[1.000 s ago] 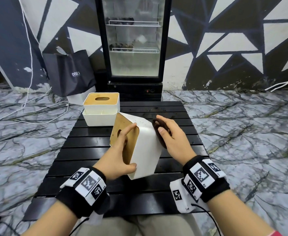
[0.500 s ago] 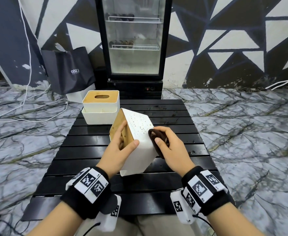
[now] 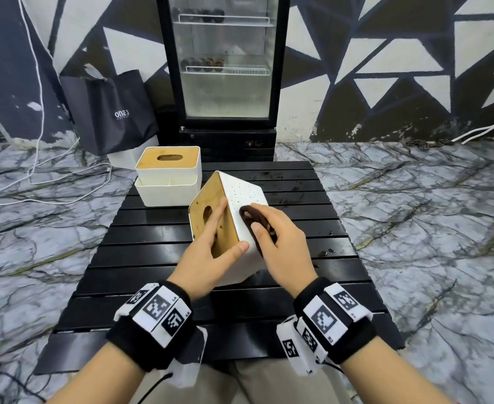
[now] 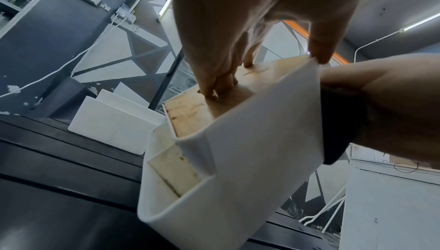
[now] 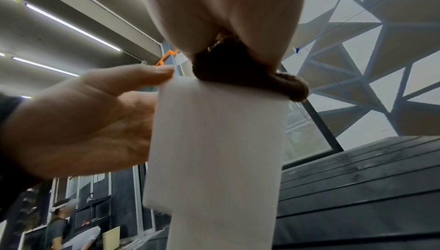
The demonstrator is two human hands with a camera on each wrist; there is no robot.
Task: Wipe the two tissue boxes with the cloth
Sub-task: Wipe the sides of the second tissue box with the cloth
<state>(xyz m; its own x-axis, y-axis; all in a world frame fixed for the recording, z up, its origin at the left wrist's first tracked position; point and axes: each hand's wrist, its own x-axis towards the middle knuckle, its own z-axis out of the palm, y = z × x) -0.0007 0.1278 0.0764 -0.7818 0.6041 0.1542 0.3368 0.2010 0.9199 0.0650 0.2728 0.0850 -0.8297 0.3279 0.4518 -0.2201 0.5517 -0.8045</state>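
A white tissue box (image 3: 241,199) with a wooden lid stands tilted on the black slatted table (image 3: 152,246), lid facing left. My left hand (image 3: 210,252) grips it, fingers in the lid slot and thumb on the near white edge (image 4: 320,54). My right hand (image 3: 280,243) holds a dark brown cloth (image 3: 254,221) pressed against the box's speckled white face; the cloth (image 5: 238,66) shows bunched under the fingers in the right wrist view. A second white tissue box (image 3: 168,177) with a wooden top stands upright at the table's back left.
A glass-door fridge (image 3: 225,68) stands behind the table. A black paper bag (image 3: 114,112) leans at the back left, with white cables (image 3: 36,170) on the marble floor. Water drops (image 3: 327,250) lie on the table's right side.
The tilted box has turned so its speckled face points up more. My right hand with the cloth has slid from the far side onto this face, nearer to me.
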